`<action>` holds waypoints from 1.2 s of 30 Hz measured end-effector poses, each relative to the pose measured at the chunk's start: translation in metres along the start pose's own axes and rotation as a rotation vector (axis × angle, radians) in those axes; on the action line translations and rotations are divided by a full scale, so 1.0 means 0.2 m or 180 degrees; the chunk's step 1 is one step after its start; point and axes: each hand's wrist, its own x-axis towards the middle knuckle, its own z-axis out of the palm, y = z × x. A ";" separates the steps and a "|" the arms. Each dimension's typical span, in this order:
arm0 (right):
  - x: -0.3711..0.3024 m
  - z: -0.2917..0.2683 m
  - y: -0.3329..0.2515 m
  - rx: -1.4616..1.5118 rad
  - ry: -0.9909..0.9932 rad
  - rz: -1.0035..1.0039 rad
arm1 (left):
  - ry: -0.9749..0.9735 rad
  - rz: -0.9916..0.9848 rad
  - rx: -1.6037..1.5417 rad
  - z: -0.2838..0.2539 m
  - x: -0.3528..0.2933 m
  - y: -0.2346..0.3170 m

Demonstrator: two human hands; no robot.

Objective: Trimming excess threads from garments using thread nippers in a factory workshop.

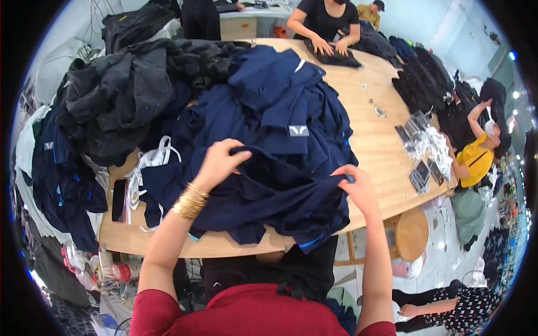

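In front of me a navy garment [269, 196] lies on the near part of the wooden table [224, 245], its upper edge held apart so that a dark opening shows. My left hand [223, 162], below a wrist with several gold bangles [191, 202], pinches the edge on the left. At the right end of the same edge, my right hand [356, 183] grips the cloth between thumb and fingers, with a bit of light blue by the fingertips. A heap of navy garments [252, 106] rises just behind, one bearing a grey patch [298, 131].
Dark grey garments [120, 95] are piled at the left, near a phone [119, 200] and white cords [147, 173]. Small plastic packets [426, 148] lie to the right, above a round stool [411, 234]. Across the table a person presses a folded black garment [335, 56]. Others are at the right.
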 end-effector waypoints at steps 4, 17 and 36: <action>-0.02 -0.24 -0.24 0.0713 0.1601 -0.0570 | 0.1128 -0.0093 -0.0813 -0.37 0.00 0.34; -0.19 -0.15 0.28 -0.1085 0.0888 0.0382 | 0.1876 -0.0677 0.0418 -0.77 -0.31 -0.27; -0.20 -0.08 0.11 -0.1475 0.0452 0.0675 | 0.1894 0.0164 0.1697 -0.70 -0.50 -0.34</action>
